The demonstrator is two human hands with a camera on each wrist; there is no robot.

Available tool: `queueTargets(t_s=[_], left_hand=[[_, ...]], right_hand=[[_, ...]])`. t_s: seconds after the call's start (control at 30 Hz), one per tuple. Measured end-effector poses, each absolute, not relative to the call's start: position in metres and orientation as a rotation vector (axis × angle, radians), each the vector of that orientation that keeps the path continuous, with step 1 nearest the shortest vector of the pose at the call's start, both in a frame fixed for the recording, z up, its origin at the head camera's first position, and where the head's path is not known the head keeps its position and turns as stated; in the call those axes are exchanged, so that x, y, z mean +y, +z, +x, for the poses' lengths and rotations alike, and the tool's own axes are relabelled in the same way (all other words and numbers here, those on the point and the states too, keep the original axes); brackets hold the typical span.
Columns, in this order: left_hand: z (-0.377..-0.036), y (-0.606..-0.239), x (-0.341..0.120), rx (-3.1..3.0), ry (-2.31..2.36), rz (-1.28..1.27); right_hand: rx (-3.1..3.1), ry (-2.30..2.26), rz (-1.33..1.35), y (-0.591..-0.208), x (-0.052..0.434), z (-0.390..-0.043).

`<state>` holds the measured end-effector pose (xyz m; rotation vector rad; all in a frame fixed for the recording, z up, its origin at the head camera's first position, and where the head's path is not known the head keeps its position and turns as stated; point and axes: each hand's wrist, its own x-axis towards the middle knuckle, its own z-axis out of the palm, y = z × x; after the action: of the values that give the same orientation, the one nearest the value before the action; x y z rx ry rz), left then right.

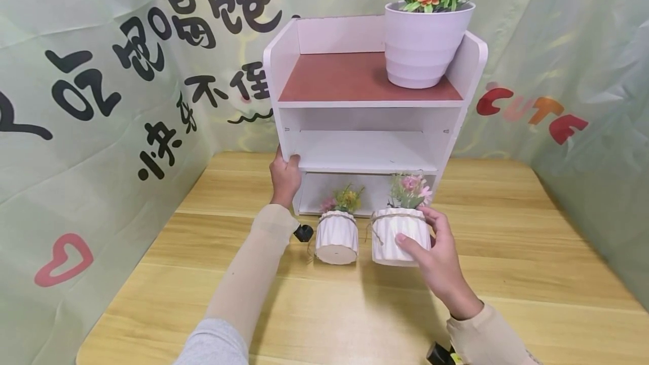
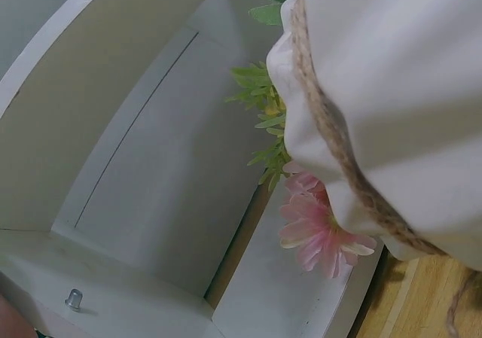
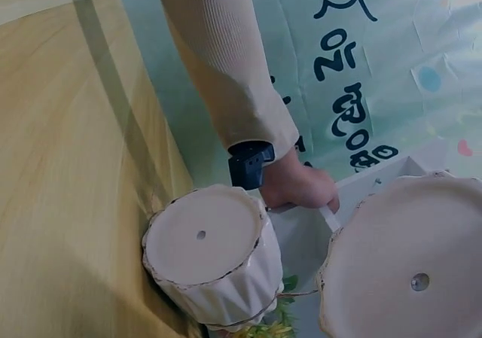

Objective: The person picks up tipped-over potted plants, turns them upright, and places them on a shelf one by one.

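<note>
On the wooden table (image 1: 507,275), in front of a white three-tier shelf unit (image 1: 372,106), the right hand (image 1: 436,258) grasped a ribbed white pot of pink flowers (image 1: 398,230), thumb across its front and fingers curled round its far side. That pot was tipped toward the shelf's bottom opening; the right wrist view showed its drain-holed base (image 3: 410,266) turned to the camera. The left hand (image 1: 285,176) gripped the left edge of the shelf unit at the middle tier, steadying it.

Judging by the tilt, the step in hand appeared to be carrying the pot at the mouth of the bottom compartment. Any next move would call for righting the pot and keeping its flowers clear of the middle board above.

Just beside it, a second ribbed pot with yellow and pink flowers (image 1: 337,235) sat tilted in front of the same opening, narrowing the way in. A larger white pot of orange flowers (image 1: 425,38) stood on the brown top tier, well apart. Printed fabric backdrops (image 1: 101,100) with black characters hung behind.
</note>
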<state>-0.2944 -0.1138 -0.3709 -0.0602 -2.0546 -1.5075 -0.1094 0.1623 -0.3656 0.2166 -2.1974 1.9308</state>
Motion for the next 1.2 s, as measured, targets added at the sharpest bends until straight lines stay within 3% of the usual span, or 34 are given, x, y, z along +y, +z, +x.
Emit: queueTargets(t_s=[1.2], left_hand=[[-0.297, -0.374, -0.115, -2.052, -1.511, -0.056]], right_hand=[[-1.946, 1.828, 0.397, -0.347, 0.161, -0.110]])
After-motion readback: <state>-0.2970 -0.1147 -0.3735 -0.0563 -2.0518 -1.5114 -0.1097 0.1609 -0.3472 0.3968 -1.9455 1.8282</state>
